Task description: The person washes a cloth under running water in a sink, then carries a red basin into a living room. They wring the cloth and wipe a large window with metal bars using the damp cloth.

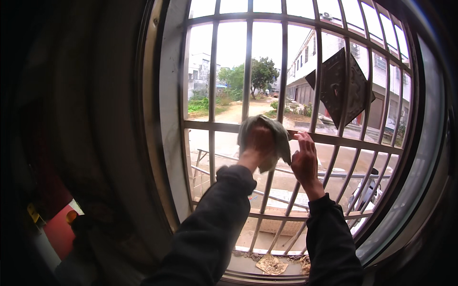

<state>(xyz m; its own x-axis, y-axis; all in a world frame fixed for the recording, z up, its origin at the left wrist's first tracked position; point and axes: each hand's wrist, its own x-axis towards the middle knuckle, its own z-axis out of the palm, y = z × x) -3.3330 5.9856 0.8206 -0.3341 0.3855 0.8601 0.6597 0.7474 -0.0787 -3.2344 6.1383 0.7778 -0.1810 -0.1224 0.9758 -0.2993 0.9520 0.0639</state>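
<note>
A grey-green cloth (281, 138) is bunched under my left hand (260, 139), whose fingers are closed over it. The cloth presses against the middle crossbar of the metal window grille (343, 141), and its loose end hangs down on the right. Just right of the cloth, my right hand (306, 159) is raised with fingers mostly extended. Its fingertips touch the same crossbar, and nothing shows in that hand. Both forearms, in dark sleeves, reach up from the lower edge.
A dark diamond-shaped panel (344, 88) is on the grille at the upper right. Crumpled dry debris (271, 265) lies on the sill below. The window frame (174, 109) borders the left side. Beyond the bars are a rail, a parked white vehicle (365, 193), a road and buildings.
</note>
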